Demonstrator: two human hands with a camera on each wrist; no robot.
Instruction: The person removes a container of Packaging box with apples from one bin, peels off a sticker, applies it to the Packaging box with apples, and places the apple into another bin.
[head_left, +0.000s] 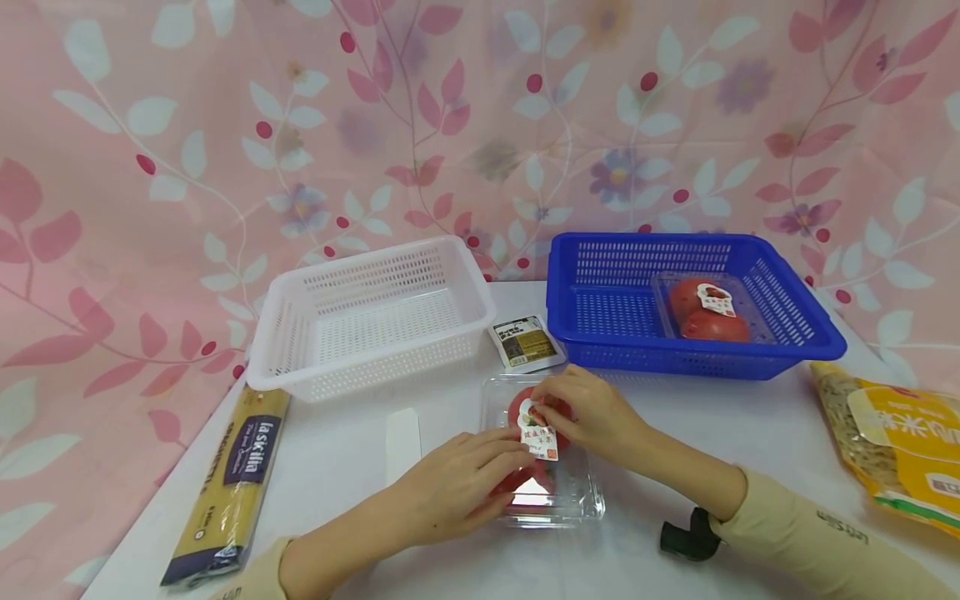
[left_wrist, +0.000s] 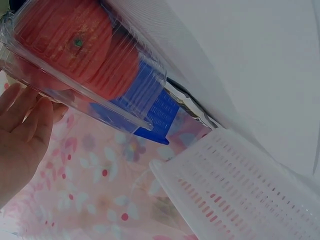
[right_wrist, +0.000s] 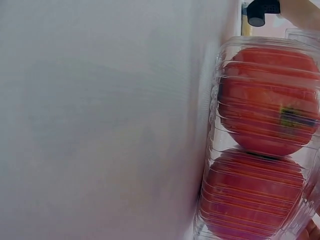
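Observation:
In the head view, a clear plastic clamshell box with red tomatoes lies on the white table in front of me. A white and red sticker label sits on its lid. My left hand rests on the left side of the lid, its extended fingers touching the label's edge. With curled fingers and thumb, my right hand pinches at the label's upper part. The right wrist view shows two tomatoes through the ribbed box wall. Fingers of the left hand appear beside the box in the left wrist view.
Behind stand a white basket and a blue basket holding another tomato box. A small sachet lies between them. A spaghetti pack and white strip lie left; a yellow bag lies right.

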